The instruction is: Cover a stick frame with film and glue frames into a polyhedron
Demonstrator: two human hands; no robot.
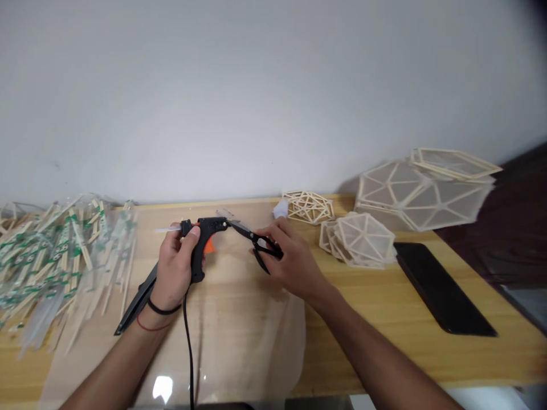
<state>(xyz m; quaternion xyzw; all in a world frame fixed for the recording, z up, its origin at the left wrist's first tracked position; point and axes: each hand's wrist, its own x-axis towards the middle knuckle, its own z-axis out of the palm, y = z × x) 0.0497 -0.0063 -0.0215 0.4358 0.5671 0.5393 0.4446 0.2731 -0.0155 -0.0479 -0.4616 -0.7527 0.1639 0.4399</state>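
Note:
A black glue gun with an orange trigger is gripped at its rear by my left hand. Its nozzle points right, and a pale glue stick juts from the back. My right hand is closed around the handles of black scissors. The scissor tips meet the nozzle end of the glue gun; whether they touch it I cannot tell. Behind my left wrist lies a long black tool, partly hidden. A crumpled white tissue sits beyond my right hand.
Wrapped chopsticks heap up on the left. To the right are a bare stick frame, covered stick panels and a larger covered structure. A black flat object lies near the right edge. A clear sheet covers the table's middle.

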